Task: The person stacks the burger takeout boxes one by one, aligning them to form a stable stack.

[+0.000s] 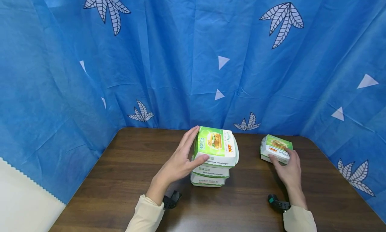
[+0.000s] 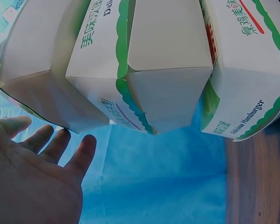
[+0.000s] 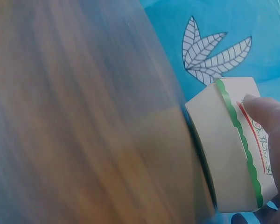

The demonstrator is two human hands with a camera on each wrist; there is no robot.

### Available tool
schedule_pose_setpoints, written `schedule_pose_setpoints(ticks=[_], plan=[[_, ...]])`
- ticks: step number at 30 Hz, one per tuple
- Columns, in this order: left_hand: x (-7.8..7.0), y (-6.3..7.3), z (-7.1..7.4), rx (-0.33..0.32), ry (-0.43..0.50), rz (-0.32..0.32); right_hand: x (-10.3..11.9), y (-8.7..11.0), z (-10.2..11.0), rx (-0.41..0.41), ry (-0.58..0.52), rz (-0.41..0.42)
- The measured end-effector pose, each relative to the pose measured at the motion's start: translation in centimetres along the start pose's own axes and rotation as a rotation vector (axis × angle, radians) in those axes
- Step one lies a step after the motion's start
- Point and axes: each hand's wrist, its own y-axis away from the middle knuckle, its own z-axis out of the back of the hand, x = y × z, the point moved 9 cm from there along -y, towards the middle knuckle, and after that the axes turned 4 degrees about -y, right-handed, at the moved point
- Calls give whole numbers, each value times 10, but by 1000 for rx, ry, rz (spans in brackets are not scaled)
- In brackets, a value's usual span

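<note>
Three white-and-green cardboard hamburger boxes stand stacked in the middle of the table. The top box [image 1: 214, 146] sits unevenly over the middle box [image 1: 211, 171] and the bottom box [image 1: 208, 181]. My left hand [image 1: 179, 161] is at the top box's left side, its fingers straight and its thumb by the front face. In the left wrist view, spread fingers [image 2: 86, 151] lie close to that box's underside. Far to the right, my right hand [image 1: 290, 168] grips a separate hamburger box [image 1: 275, 146], thumb on its near face; the other fingers are partly hidden.
A dark brown wooden table [image 1: 241, 205] carries the boxes. Behind and beside it hangs a blue curtain [image 1: 169, 58] with white leaf and triangle prints. Each wrist wears a black strap [image 1: 172, 200]. A white surface [image 1: 21, 198] shows at the lower left.
</note>
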Motion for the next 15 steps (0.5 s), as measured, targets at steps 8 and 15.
schedule_pose_setpoints(ticks=[8,15], plan=[[0,0,-1,1,21,-10,5,2,-9,3,-14,10],[-2,-1,0,0,18,-14,11,5,-15,-3,-32,21]])
